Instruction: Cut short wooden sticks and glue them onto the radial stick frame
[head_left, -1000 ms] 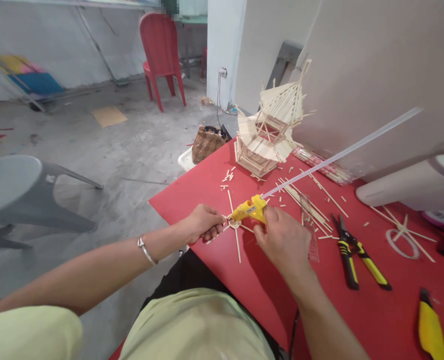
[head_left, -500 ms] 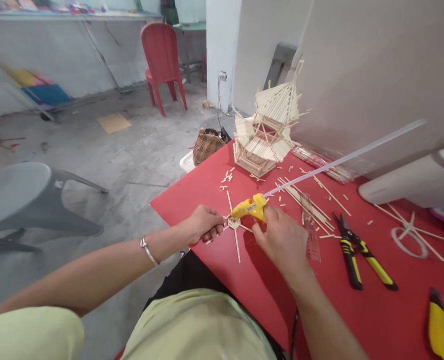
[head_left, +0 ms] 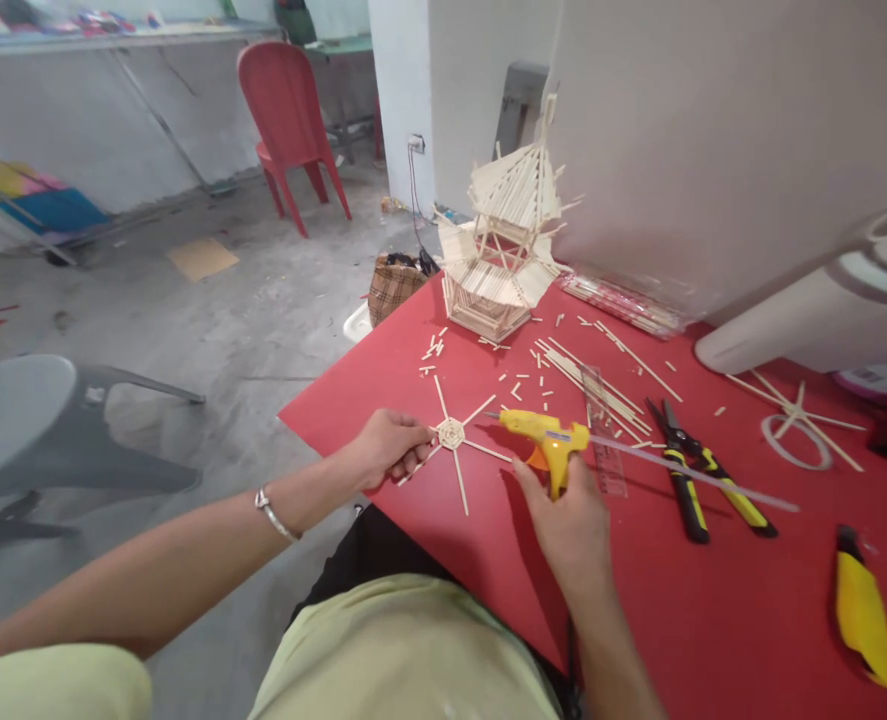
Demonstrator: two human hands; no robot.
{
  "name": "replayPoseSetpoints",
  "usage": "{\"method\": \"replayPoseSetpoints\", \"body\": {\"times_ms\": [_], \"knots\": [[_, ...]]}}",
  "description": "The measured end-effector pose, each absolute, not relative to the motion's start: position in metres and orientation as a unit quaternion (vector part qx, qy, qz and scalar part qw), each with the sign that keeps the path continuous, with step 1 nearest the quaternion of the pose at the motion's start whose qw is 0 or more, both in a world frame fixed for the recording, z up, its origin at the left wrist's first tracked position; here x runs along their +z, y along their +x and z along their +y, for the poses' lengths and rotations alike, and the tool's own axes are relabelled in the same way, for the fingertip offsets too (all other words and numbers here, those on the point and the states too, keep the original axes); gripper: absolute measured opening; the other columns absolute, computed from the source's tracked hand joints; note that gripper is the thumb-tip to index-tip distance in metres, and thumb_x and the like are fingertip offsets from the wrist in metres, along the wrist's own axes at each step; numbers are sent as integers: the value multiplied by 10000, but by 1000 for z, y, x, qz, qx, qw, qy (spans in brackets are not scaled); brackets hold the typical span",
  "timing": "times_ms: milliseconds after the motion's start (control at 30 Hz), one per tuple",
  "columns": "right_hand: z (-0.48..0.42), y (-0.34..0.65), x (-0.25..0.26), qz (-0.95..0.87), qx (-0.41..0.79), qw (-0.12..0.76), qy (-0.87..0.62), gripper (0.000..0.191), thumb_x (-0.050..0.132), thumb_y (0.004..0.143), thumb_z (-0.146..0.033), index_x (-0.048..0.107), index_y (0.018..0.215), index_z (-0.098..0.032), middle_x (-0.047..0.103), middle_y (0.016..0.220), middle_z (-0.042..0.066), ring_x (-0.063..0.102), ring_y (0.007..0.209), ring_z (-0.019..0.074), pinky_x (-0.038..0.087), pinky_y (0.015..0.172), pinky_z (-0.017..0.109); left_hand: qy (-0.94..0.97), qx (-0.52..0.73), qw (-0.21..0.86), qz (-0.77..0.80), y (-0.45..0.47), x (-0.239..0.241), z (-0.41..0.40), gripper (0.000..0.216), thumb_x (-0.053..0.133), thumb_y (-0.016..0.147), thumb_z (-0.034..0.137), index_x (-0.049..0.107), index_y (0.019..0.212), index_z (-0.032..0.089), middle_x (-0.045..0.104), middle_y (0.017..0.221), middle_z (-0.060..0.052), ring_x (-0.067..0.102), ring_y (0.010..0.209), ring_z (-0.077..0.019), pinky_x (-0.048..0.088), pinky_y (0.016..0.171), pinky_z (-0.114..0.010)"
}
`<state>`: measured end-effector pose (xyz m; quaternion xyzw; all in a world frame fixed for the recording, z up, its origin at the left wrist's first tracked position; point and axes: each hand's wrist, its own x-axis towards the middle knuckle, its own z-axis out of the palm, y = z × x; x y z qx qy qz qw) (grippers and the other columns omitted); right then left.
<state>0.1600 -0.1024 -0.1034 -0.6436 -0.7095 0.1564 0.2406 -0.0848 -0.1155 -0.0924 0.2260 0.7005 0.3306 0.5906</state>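
Note:
My right hand (head_left: 572, 520) grips a yellow hot glue gun (head_left: 552, 440) by its handle, with a long clear glue stick (head_left: 698, 472) poking out of its back. Its nozzle points left, apart from a star-shaped frame of thin wooden sticks (head_left: 452, 434). This frame has several spokes and small ringed pieces round its centre, and lies on the red table (head_left: 503, 580). My left hand (head_left: 398, 445) is closed at the left side of the frame, thumb and fingers pinched by its centre. Whether they hold a spoke or a small stick piece is hidden.
A stick-built pagoda model (head_left: 499, 240) stands at the back. Loose sticks (head_left: 593, 385), a clear ruler (head_left: 604, 430), cutters (head_left: 702, 470), a tape ring (head_left: 795, 442), another stick star (head_left: 797, 410) and a yellow-handled tool (head_left: 867, 610) lie to the right, near paper rolls (head_left: 788, 300).
My right hand has drawn the glue gun back from the frame's centre to the right, and the glue stick has swung downward. My left hand stays at the frame. The view has shifted slightly.

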Motion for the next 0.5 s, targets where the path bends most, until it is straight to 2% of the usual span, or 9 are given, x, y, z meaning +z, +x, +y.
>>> {"method": "replayPoseSetpoints", "body": {"times_ms": [167,300,400,500], "knots": [[-95,195,-118,-693,111,252,-666,406,466,918,-506,579,1101,-161,650,929,125,579,809,247,398,672,311,222,328,585,707,-83,-89,-114,234,676,743,260,583,555,157,543,413,21,398,277,-79,299,280,-214],[-94,205,-119,-705,57,180,-684,396,391,938,-353,604,1175,-117,681,944,150,575,763,238,360,648,310,233,324,582,708,-83,-88,-114,284,657,767,263,557,521,164,513,372,20,384,263,-82,298,282,-215],[-96,205,-109,-706,-22,127,-696,443,433,932,-374,594,1224,-82,677,971,175,566,780,268,337,627,324,233,321,582,710,-83,-89,-114,297,653,775,275,552,517,167,509,360,16,370,255,-82,305,287,-218],[-101,198,-93,-723,-97,153,-667,501,524,895,-402,588,1228,-34,645,1021,220,544,861,312,369,692,364,234,315,579,715,-83,-90,-114,313,651,777,282,544,504,171,486,336,17,364,256,-85,298,289,-218]]}}
